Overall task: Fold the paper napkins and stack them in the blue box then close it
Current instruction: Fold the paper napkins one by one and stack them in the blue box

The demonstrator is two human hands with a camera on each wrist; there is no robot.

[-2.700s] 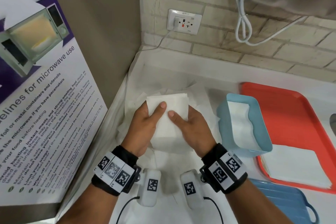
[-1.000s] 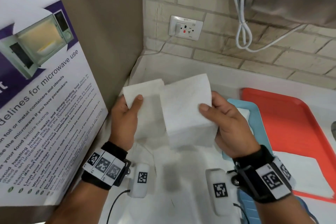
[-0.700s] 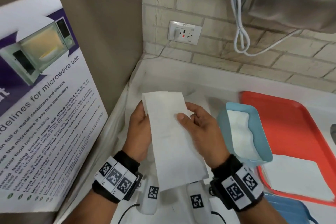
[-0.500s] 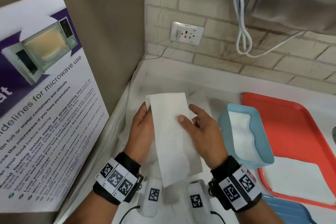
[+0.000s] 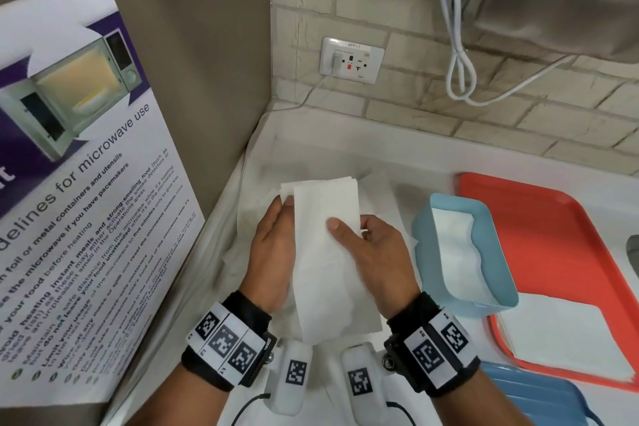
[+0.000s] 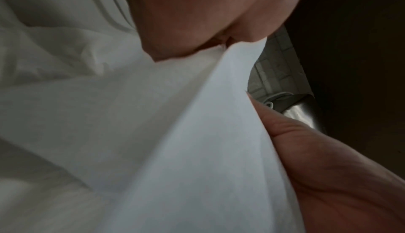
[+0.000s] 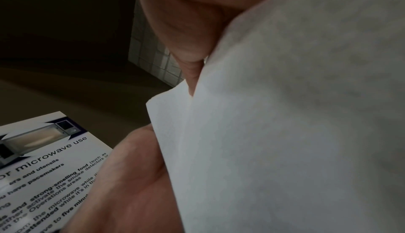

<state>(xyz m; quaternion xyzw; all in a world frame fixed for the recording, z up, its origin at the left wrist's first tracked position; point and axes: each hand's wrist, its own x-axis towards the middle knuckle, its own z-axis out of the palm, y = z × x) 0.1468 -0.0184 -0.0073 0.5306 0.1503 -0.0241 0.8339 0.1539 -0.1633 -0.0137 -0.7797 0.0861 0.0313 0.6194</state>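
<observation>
A white paper napkin (image 5: 328, 273), folded into a long narrow strip, hangs between both hands over the counter's left corner. My left hand (image 5: 285, 207) holds its upper left edge, fingers behind the paper. My right hand (image 5: 345, 228) pinches the right side, with the thumb on top and the fingers underneath. Both wrist views are mostly filled by the napkin (image 6: 197, 150) (image 7: 285, 132), with fingers against its edge. The open blue box (image 5: 505, 290) stands to the right, partly on the tray, with folded napkins (image 5: 453, 252) inside.
More loose napkins (image 5: 380, 197) lie on the counter under my hands. A red tray (image 5: 553, 228) at the right carries a flat napkin (image 5: 560, 346). The blue lid (image 5: 539, 398) lies at the bottom right. A microwave poster (image 5: 86, 218) leans against the left wall.
A second ago the hands held the napkin spread wide. They have since come together, folding it into a narrow strip, and have lowered slightly.
</observation>
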